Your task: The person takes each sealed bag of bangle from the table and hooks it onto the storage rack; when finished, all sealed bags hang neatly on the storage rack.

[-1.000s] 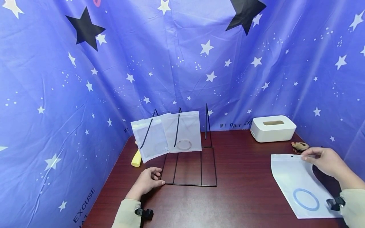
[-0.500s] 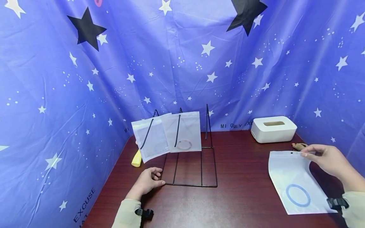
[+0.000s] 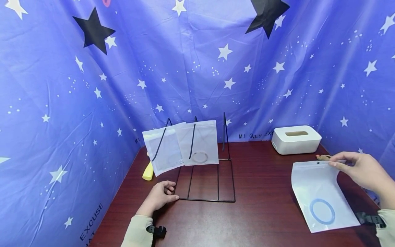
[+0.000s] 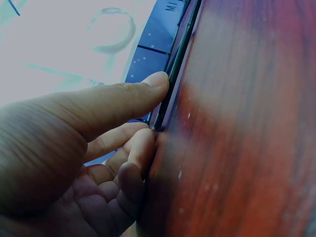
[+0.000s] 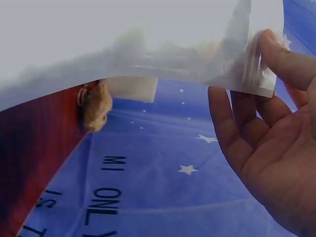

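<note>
At the front left corner of a black wire display rack (image 3: 205,200), my left hand (image 3: 158,196) grips the base; in the left wrist view its thumb (image 4: 155,81) presses the wire from above. My right hand (image 3: 361,169) pinches the top right corner of a white zip bag (image 3: 311,181), between thumb and fingers. A light blue ring (image 3: 322,211) shows low on this bag, which has a small hole at its top edge. One white bag (image 3: 163,154) hangs on the rack's left hook, and another bag (image 3: 203,139) with a faint pinkish ring on the middle hook. The right hook (image 3: 223,133) holds nothing.
A white tissue box (image 3: 296,144) stands at the back right of the dark red table (image 3: 259,192). Partly hidden behind the held bag is a small brown object (image 3: 323,157). A yellow object (image 3: 148,172) lies behind the left bag. Blue star-print cloth (image 3: 197,68) surrounds the table.
My right hand has risen, lifting the top edge of the bag. The bag's lower end has shifted left and slightly up. The left hand and rack stay in place.
</note>
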Available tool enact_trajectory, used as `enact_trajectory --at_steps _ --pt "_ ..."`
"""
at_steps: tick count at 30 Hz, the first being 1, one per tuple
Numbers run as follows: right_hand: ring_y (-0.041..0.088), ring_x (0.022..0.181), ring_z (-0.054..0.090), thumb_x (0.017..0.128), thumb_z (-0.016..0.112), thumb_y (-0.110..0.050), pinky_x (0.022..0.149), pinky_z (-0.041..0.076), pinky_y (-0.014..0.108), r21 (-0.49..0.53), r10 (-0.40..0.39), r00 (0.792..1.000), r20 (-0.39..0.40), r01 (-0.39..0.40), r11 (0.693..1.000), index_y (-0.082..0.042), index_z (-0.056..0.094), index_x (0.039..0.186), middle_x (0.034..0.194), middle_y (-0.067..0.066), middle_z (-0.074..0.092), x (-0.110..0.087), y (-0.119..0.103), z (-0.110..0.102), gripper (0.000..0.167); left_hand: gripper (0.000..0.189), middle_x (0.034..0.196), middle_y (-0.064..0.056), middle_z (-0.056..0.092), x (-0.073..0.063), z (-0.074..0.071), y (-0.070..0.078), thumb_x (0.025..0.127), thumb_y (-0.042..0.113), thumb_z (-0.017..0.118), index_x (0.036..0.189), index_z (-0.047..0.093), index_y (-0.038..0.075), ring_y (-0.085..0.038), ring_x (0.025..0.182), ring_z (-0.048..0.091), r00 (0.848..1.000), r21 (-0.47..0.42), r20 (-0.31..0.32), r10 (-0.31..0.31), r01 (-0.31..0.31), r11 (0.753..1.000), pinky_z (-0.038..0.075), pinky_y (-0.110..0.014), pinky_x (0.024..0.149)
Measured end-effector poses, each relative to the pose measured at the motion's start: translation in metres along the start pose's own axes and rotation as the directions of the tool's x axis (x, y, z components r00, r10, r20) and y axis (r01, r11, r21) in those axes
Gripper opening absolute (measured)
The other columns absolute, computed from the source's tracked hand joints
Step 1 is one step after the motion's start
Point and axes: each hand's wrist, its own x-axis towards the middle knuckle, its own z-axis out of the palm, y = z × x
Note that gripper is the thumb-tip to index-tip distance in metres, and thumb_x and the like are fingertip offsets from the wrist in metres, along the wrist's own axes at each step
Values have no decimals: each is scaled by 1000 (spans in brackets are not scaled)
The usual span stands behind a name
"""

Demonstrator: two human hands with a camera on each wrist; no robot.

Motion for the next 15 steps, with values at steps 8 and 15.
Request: enact_trajectory --at_steps 8,15 --pt "9 59 48 98 76 -15 48 38 28 24 -13 1000 -13 14 1000 -6 77 97 80 4 70 -3 -13 -15 9 53 99 -2 66 1 0 -1 79 15 94 125 70 2 -18 86 62 1000 -4 1 -1 1 1000 52 -31 67" --pt "2 65 54 96 78 -13 53 43 23 27 -15 1000 -12 16 1000 -8 78 95 79 -1 71 -2 -24 -25 5 53 100 -2 66 1 1 -1 79 14 94 125 70 3 -17 86 61 1000 -7 -3 -4 4 1000 53 -31 66"
